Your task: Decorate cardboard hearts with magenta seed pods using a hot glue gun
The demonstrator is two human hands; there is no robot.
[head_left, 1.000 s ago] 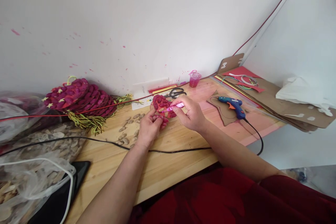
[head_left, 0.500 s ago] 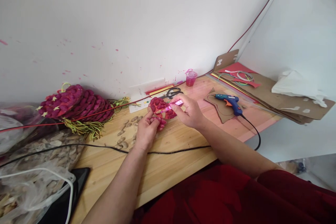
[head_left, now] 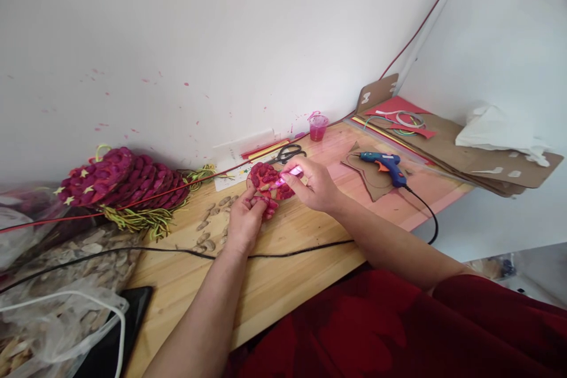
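My left hand [head_left: 244, 223] is closed on the edge of a magenta-painted craft piece [head_left: 264, 172], whose bumpy front is covered with what look like peanut shells. A few pale, unpainted spots show near its middle. In my right hand [head_left: 316, 186] a pink-stained paintbrush [head_left: 293, 172] is pinched between thumb and fingers. Its tip meets the front of the piece, though the bristles are too small to make out. Several unpainted peanut shells [head_left: 207, 243] lie on the wooden table [head_left: 305, 277] by my left hand. A plastic cup of pink paint [head_left: 318, 130] stands behind, against the wall.
Finished-looking magenta pieces [head_left: 119, 174] with yarn fringes are stacked at left, above a bag of shells [head_left: 57, 319]. Black scissors [head_left: 290, 153] lie behind my hands. A blue glue gun [head_left: 384, 164] rests on cut cardboard [head_left: 376, 188]. A black cord [head_left: 283, 256] crosses the table.
The view has shifted slightly. My right hand and the paintbrush have moved a little across the piece, while my left hand keeps its hold.
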